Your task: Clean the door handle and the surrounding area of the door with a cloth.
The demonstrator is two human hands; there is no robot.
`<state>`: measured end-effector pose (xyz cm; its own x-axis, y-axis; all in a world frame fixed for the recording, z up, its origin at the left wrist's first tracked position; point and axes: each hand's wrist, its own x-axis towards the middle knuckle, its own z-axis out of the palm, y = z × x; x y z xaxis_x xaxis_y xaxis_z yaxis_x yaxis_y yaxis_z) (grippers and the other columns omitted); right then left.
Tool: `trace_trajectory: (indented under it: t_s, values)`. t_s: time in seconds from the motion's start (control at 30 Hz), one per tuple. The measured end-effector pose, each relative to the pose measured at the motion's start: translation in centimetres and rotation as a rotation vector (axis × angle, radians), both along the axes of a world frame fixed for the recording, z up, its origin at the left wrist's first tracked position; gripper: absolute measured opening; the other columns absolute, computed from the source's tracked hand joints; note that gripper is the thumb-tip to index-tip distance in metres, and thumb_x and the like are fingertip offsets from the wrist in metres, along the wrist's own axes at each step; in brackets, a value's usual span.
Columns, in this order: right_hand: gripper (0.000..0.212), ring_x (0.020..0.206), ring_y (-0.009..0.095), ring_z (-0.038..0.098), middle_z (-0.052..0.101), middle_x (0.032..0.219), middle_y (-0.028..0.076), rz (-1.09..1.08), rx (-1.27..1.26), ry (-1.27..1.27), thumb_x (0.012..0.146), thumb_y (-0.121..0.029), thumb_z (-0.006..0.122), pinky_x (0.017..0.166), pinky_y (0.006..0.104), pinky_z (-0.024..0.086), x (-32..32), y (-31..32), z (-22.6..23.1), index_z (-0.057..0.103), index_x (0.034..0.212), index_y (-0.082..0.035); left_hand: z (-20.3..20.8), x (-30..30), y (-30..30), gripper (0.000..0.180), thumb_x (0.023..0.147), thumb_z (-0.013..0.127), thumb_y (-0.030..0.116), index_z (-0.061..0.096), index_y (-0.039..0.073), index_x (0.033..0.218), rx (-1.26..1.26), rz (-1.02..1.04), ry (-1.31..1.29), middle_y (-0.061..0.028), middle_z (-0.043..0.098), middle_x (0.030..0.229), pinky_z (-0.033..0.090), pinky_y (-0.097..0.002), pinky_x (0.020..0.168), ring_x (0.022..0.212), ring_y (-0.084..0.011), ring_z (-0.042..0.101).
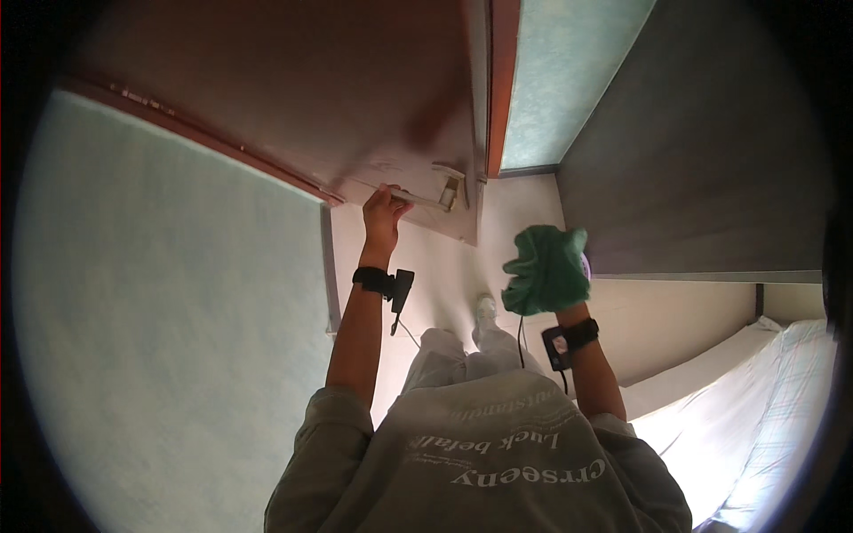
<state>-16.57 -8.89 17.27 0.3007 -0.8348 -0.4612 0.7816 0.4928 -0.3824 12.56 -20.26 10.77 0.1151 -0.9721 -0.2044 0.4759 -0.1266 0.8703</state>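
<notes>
My left hand [384, 216] is closed round the free end of a pale lever door handle [425, 201]. The handle is mounted near the edge of a dark red-brown door [293, 80]. On the right, my right hand holds a bunched green cloth [544, 271] in the air, away from the door. The cloth drapes over most of that hand and hides its fingers. A small pinkish-purple patch shows at the cloth's right edge; I cannot tell what it is. Both wrists wear black straps with small devices.
A pale wall [178, 311] stands at the left. The reddish door frame [503, 89] rises beside the door. A large dark panel [702, 151] fills the upper right, and a bed with checked fabric [786, 391] lies at the lower right. Pale floor [524, 200] shows between.
</notes>
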Motion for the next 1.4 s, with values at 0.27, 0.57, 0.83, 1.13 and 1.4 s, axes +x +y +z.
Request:
trace_trajectory:
  t_s: [0.27,0.57,0.83,1.13,1.4]
  values:
    - [0.04,0.065,0.028,0.059,0.061,0.075,0.011,-0.026,-0.104,-0.16,0.086,-0.043,0.047,0.056,0.0412,0.046,7.6,-2.1,-18.6,0.058,0.096,-0.005,-4.9,0.5,3.1,0.031,0.095,0.044,0.027,0.056,-0.002,0.094,-0.031,-0.214,-0.403,-0.0092,0.061,0.076,0.051,-0.0291,0.059,0.062,-0.0193,0.062]
    - [0.038,0.082,0.037,0.063,0.064,0.087,0.022,0.003,0.104,1.724,0.079,-0.037,0.056,0.075,0.0437,0.049,10.6,-1.8,-9.9,0.063,0.085,0.0,-2.6,-2.9,4.7,0.019,0.082,0.062,0.013,0.055,-0.001,0.093,-0.572,-0.768,-1.282,-0.0172,0.061,0.075,0.048,-0.0351,0.058,0.066,-0.0286,0.062]
    - [0.034,0.074,0.041,0.06,0.061,0.076,0.025,-0.01,-0.2,1.786,0.084,-0.029,0.051,0.069,0.0442,0.049,6.5,2.6,-19.0,0.063,0.087,0.002,-8.0,-5.2,7.2,0.026,0.084,0.061,0.024,0.053,0.0,0.086,-0.915,-0.889,-1.435,-0.0188,0.056,0.069,0.046,-0.0418,0.059,0.068,-0.0358,0.058]
    - [0.042,0.075,0.018,0.059,0.062,0.076,0.014,-0.729,0.153,0.922,0.086,-0.037,0.056,0.07,0.0322,0.046,10.4,6.5,-21.9,0.061,0.096,0.004,-10.1,-4.5,9.0,0.021,0.085,0.058,0.018,0.053,-0.002,0.086,-0.804,-1.067,-1.332,-0.0231,0.058,0.079,0.044,-0.0446,0.065,0.076,-0.0411,0.056]
    - [0.032,0.072,0.039,0.062,0.063,0.077,0.024,-0.032,0.209,1.834,0.082,-0.03,0.054,0.065,0.0452,0.05,11.1,5.1,-17.6,0.064,0.074,0.0,-10.9,-3.4,9.8,0.019,0.084,0.059,0.017,0.053,-0.001,0.087,-0.805,-1.049,-1.383,-0.0226,0.058,0.078,0.043,-0.0451,0.064,0.076,-0.0414,0.056]
